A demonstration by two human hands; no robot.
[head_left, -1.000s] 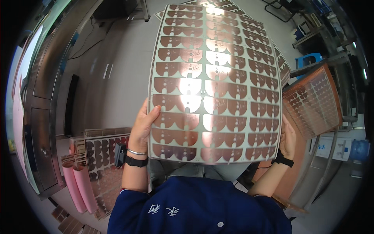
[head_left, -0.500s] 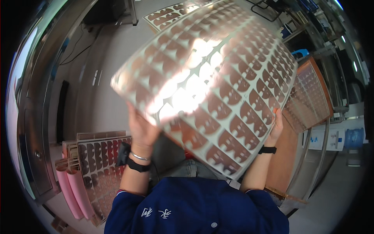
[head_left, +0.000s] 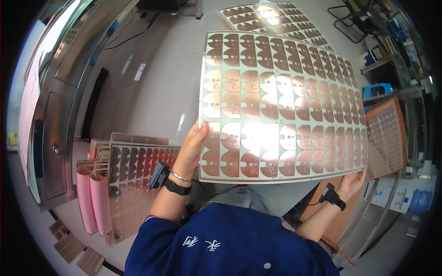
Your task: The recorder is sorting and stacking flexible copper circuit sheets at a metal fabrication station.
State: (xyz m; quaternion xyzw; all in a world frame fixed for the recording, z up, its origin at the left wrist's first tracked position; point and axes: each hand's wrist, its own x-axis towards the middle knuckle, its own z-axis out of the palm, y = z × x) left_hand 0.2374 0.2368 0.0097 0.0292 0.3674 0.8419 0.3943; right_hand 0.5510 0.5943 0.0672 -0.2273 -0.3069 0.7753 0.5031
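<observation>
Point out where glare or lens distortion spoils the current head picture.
Head view: white glare washes out shapes around and below the middle of the flat, copper-patterned panel held by the left hand and right hand; head view: a smaller glare patch hits the copper-patterned panel beyond it; head view: fisheye curves the grey metal cabinet, and the corners go dark.

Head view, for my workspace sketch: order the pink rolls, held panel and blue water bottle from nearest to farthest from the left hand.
1. Held panel: touching the left hand.
2. Pink rolls: lower left.
3. Blue water bottle: far right.
</observation>
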